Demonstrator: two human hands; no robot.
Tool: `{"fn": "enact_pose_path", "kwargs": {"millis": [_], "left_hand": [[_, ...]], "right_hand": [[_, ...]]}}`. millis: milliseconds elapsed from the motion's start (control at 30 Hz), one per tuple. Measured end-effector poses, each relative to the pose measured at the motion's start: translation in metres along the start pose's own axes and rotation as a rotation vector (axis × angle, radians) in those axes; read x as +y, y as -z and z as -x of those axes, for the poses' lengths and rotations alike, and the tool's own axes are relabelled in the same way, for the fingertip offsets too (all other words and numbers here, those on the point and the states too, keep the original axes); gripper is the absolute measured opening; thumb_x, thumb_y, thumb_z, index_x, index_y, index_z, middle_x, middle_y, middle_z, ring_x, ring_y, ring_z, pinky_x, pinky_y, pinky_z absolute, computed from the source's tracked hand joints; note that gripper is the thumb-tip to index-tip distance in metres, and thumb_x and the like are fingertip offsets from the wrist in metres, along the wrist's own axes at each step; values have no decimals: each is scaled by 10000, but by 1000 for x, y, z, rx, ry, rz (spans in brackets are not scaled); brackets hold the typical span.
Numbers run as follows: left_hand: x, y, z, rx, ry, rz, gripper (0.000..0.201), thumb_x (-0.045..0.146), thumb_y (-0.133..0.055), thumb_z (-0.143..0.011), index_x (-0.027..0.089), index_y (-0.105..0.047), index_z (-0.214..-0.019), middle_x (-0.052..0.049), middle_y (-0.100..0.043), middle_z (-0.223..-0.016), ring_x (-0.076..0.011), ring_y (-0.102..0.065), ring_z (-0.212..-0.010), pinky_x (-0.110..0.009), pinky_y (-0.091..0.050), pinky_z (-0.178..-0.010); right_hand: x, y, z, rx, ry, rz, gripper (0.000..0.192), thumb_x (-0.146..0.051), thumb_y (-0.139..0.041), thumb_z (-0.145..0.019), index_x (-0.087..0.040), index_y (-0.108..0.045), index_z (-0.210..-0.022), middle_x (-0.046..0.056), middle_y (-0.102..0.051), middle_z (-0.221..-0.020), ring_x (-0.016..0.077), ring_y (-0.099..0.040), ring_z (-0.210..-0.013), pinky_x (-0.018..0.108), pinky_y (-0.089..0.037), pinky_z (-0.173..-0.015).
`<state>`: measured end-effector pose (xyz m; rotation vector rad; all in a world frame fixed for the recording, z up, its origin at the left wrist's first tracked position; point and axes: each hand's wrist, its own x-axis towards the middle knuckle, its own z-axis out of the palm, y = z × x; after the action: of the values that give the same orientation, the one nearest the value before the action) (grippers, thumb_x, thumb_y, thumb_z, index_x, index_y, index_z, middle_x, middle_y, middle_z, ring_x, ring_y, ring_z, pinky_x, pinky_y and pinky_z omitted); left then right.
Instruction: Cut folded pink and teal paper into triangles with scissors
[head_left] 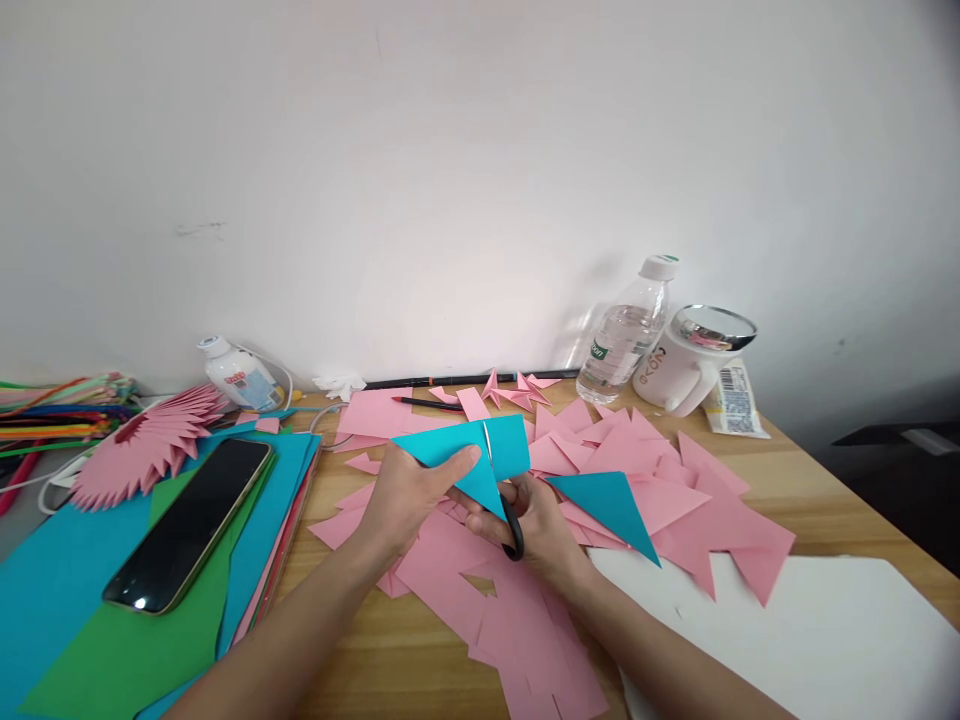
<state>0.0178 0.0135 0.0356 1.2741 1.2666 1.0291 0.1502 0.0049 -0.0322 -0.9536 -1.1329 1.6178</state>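
Observation:
My left hand [420,490] pinches a piece of blue paper [442,438], with the thumb lying on top of it. In my right hand [544,515] is a pair of scissors [513,530] with black handles. The blade runs up along the blue paper, between its left part and the right part. A blue paper triangle [611,505] rests just right of my right hand, on a heap of pink paper triangles [630,450]. Beneath both hands lie overlapping pink paper pieces [517,630].
A water bottle [626,335], a lidded mug [694,360] and a small packet [736,400] stand by the wall at right. At left, a phone [191,525] lies on green and blue sheets [52,590], beside a folded pink paper piece [150,440] and a white bottle [244,375].

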Motion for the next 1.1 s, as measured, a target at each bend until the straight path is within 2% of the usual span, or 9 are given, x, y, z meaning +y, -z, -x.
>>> {"fn": "enact_pose_path", "kwargs": {"millis": [233, 400, 600, 833, 933, 1100], "left_hand": [[0, -1, 0, 12, -43, -37, 265, 351, -602, -688, 153, -596, -512, -11, -644, -562, -155, -581, -541, -268, -464, -560], [-2, 0, -1, 41, -62, -6, 286, 350, -597, -712, 151, -539, -514, 16, -591, -531, -114, -521, -501, -236, -431, -511], [-5, -1, -1, -4, -33, 50, 311, 376, -556, -749, 141, -577, -545, -15, -615, -552, -142, -562, -532, -277, -486, -562], [-4, -1, -1, 58, 2, 21, 308, 372, -596, -711, 144, -573, -506, -4, -610, -517, -131, -550, -502, -258, -478, -533], [-2, 0, 0, 93, -10, 5, 299, 377, -615, -682, 145, -576, -499, -4, -610, -520, -136, -543, -499, -262, -470, -514], [-3, -2, 0, 114, -28, -15, 276, 373, -635, -652, 150, -590, -496, -5, -624, -546, -139, -539, -515, -259, -463, -509]], "right_hand": [[0, 1, 0, -19, 23, -38, 465, -285, -769, -528, -199, -393, -788, -61, -475, -598, 94, -409, -523, 224, -352, -503], [-5, 0, 0, -18, 29, 1, 408, -303, -763, -537, -191, -416, -722, -78, -416, -544, 77, -358, -487, 210, -293, -471], [-4, 0, 1, -5, 50, 50, 423, -349, -766, -535, -196, -418, -722, -66, -460, -575, 95, -394, -516, 224, -315, -499], [0, 1, 1, -13, 43, 31, 440, -338, -773, -530, -200, -392, -702, -83, -399, -539, 82, -363, -488, 213, -300, -468], [3, 1, 1, -16, 49, 5, 445, -333, -776, -525, -197, -411, -740, -68, -454, -572, 93, -409, -510, 216, -347, -484], [-1, -1, 1, -60, 91, 0, 463, -331, -763, -557, -190, -473, -890, 14, -610, -727, 155, -544, -623, 253, -435, -552]]}}
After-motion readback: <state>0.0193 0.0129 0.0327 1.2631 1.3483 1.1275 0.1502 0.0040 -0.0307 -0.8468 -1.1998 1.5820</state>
